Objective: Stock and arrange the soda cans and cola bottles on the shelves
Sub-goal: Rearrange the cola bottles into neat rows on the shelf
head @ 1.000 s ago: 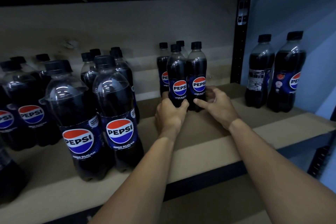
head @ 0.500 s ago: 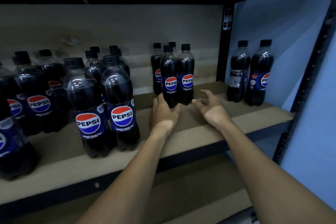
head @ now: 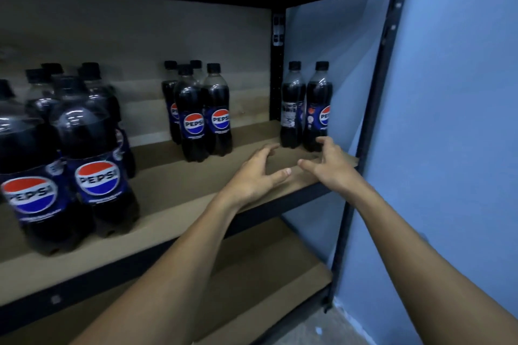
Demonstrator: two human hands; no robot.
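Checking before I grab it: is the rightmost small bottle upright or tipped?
Upright: the rightmost bottle stands on its base on the shelf, with its black cap at the top.

Six small bottles (head: 194, 123), several large bottles (head: 96, 154)

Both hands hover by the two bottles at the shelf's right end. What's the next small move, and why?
Likely grip the pair, left hand on the barcode-facing bottle, right hand on its neighbour: both hands are open, empty, just before them, and neither label faces front.
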